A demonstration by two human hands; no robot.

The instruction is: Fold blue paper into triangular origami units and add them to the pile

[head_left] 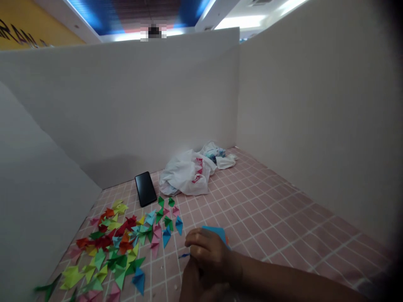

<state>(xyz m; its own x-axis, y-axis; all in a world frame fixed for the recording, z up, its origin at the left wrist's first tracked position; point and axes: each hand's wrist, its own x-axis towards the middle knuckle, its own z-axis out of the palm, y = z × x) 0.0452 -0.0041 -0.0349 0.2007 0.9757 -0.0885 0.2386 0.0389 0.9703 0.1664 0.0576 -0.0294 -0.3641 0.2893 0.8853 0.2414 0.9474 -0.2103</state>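
White upright panels (141, 105) fence the workspace at the left, back and right. Inside them: a surface (252, 218) with a pink cover and white grid lines.

Loose spread of small folded paper pieces (119, 274) across the left part of the surface: green, yellow, red, orange, pink, light blue, blue. Pointed, angular folds; many overlap, with a few lying apart on the right side of the spread.

Crumpled white plastic bag with red print (185, 172) sits against the back panel, right of the phone. A smaller white bag with blue print (225, 161) is bunched just behind it, toward the corner.

Right hand (209, 251), forearm in from the lower right: fingers curled over, at the near edge right of the paper spread. Can't tell what, if anything, it grips. Left hand (192, 279) is close under it, mostly covered; its grasp can't be told either.

Black rectangular phone (145, 188) lies flat, screen up, behind the paper spread.

Flat bright-blue item with a bit of orange (217, 229) pokes out behind the right hand; contact unclear.

Smallest: slim dark-blue sliver (184, 255), sticking out left of the hands.
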